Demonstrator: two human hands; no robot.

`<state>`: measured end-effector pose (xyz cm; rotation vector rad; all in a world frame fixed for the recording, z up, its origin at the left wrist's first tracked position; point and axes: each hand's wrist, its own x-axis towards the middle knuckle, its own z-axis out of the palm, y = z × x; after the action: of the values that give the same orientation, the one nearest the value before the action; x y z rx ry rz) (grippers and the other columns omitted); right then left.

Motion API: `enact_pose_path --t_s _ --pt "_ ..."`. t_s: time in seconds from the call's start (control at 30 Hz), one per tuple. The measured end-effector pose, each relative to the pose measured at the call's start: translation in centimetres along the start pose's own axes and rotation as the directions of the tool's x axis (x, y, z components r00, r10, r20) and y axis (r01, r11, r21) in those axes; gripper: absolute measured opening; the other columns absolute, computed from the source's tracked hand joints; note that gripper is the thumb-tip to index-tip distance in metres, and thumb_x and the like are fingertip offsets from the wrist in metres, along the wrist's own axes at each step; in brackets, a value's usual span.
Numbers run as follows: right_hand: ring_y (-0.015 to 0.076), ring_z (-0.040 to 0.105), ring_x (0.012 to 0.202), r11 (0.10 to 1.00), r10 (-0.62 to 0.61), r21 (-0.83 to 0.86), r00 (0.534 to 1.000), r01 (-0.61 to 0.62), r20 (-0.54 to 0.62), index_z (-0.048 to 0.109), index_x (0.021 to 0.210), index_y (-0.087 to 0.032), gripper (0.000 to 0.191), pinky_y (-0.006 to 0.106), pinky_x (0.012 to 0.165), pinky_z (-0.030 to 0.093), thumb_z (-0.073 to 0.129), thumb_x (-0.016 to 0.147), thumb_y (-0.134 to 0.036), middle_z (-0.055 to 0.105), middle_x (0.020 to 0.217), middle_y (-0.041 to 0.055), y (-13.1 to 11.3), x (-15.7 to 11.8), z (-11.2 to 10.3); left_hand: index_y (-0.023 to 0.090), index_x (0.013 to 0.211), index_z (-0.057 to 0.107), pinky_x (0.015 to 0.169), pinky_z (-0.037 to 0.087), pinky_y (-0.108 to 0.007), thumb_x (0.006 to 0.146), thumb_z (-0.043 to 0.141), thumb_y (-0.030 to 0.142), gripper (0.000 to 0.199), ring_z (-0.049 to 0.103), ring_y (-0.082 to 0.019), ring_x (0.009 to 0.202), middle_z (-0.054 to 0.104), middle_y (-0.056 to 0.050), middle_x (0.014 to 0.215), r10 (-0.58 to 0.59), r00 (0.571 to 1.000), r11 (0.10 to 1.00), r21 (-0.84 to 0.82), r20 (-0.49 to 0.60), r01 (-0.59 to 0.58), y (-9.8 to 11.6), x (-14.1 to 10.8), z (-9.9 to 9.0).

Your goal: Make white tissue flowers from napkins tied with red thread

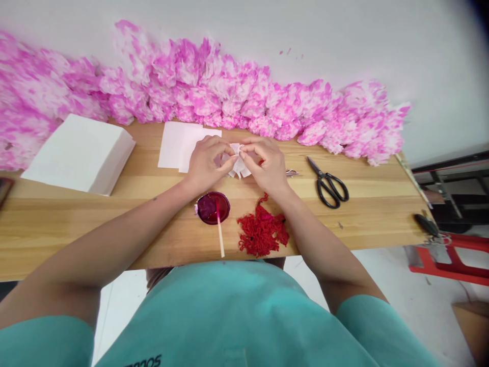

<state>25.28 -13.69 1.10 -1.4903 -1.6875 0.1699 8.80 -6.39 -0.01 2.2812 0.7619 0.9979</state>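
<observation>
- Lowest on the wooden table, near the bottom centre of the frame: a heap of red yarn and, just left of it, a small dish of dark pink dye with a stick resting in it.
- Mid-frame, both hands meet on a folded white paper piece; the left hand and right hand have fingers curled in, pinching it from either side.
- Black scissors lie to the right, well apart from the hands.
- Loose white sheets sit behind the hands, a thick paper stack at left.
- Along the top, a long row of pink-and-white paper flowers against the wall.
</observation>
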Motion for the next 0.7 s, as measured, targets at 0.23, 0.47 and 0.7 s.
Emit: enact_pose_path --t_s 0.23,0.47,0.7 --pt "0.0188 0.064 0.098 0.983 0.135 0.135 0.987 -0.123 -0.090 0.067 0.087 -0.024 0.012 0.036 0.083 0.051 0.058 0.089 -0.031 0.071 0.103 0.0031 0.8 0.0 0.2 0.021 0.078 0.064 0.087 0.046 -0.039 0.087 0.056 0.033 0.017 0.060 -0.022 0.094 0.068 -0.005 0.095 -0.030 0.999 0.997 -0.071 -0.032 0.028 -0.5 0.0 0.0" --pt "0.0181 0.065 0.097 0.969 0.174 0.193 0.981 -0.156 -0.080 0.068 0.088 -0.023 0.015 0.034 0.080 0.052 0.058 0.090 -0.034 0.071 0.103 0.0029 0.8 0.1 0.1 0.021 0.078 0.063 0.088 0.046 -0.037 0.087 0.057 0.036 0.018 0.060 -0.021 0.095 0.069 -0.005 0.096 -0.053 0.998 0.996 -0.072 -0.031 0.051 -0.7 0.1 0.0" --pt "0.0190 0.064 0.099 0.996 0.006 0.087 0.997 0.001 -0.074 0.068 0.086 -0.024 0.008 0.039 0.093 0.047 0.060 0.088 -0.027 0.072 0.101 0.0018 0.3 0.1 0.0 0.019 0.072 0.061 0.082 0.043 -0.038 0.089 0.056 0.037 0.025 0.059 -0.022 0.086 0.067 -0.005 0.087 0.023 1.000 1.000 -0.004 -0.009 -0.024 -0.4 0.0 0.1"
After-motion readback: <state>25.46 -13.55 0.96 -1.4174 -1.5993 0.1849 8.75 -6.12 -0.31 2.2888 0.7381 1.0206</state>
